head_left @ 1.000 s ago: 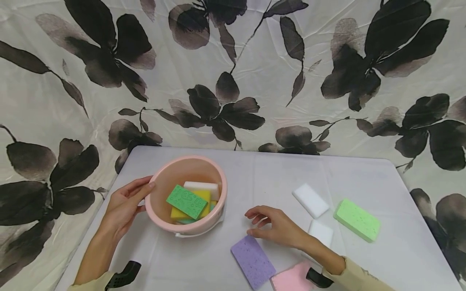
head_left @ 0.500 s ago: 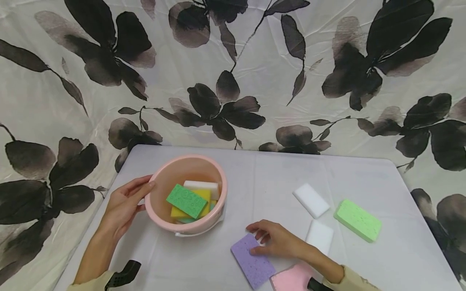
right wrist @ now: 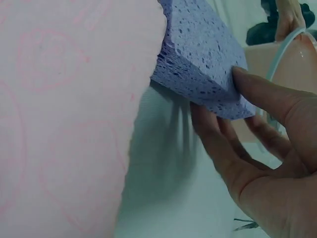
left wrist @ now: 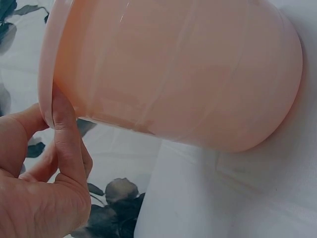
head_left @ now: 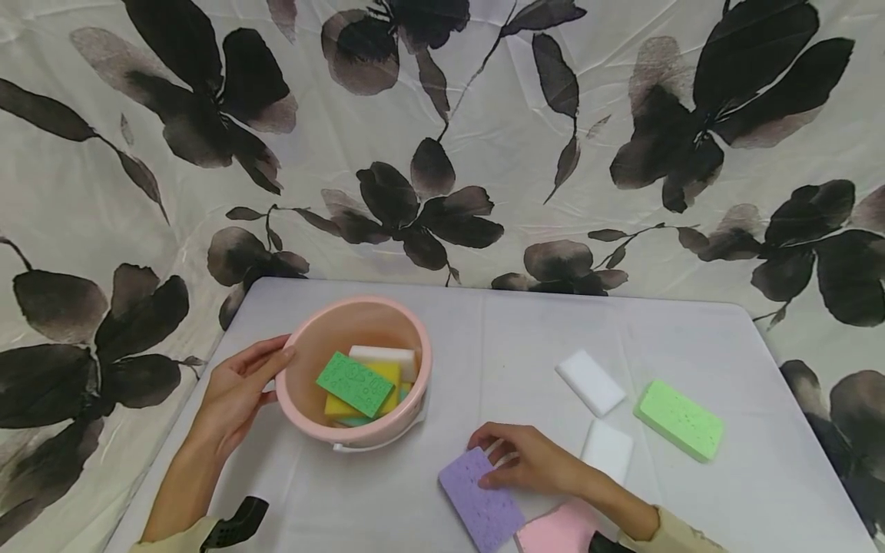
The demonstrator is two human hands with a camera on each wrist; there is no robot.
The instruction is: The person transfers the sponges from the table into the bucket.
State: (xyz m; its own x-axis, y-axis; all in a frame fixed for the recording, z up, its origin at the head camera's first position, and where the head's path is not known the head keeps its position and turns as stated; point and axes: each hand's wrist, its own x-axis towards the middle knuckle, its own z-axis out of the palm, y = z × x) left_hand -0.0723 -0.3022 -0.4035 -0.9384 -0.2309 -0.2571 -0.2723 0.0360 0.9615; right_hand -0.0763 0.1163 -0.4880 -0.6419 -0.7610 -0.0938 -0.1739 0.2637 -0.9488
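Note:
My left hand [head_left: 231, 392] grips the rim of a pink bucket [head_left: 427, 346] at its left side; in the left wrist view the thumb and fingers pinch the bucket wall [left wrist: 188, 74]. Inside lie a green sponge [head_left: 353, 382], a yellow sponge [head_left: 387, 372] and a white sponge [head_left: 383, 355], with others partly hidden beneath. My right hand [head_left: 528, 461] pinches the edge of a purple sponge [head_left: 473, 503], thumb on top and fingers underneath. The right wrist view shows this purple sponge [right wrist: 205, 54] lifted at the held end.
A pink sponge [head_left: 556, 531] lies right beside the purple one, partly under my right forearm. Farther right are two white sponges [head_left: 590, 382] and a light green sponge [head_left: 681, 421]. A floral cloth [head_left: 429, 115] hangs behind the white table [head_left: 525, 330].
My right hand has come down toward me onto the purple sponge and taken hold of its edge. The left hand and bucket stay in place.

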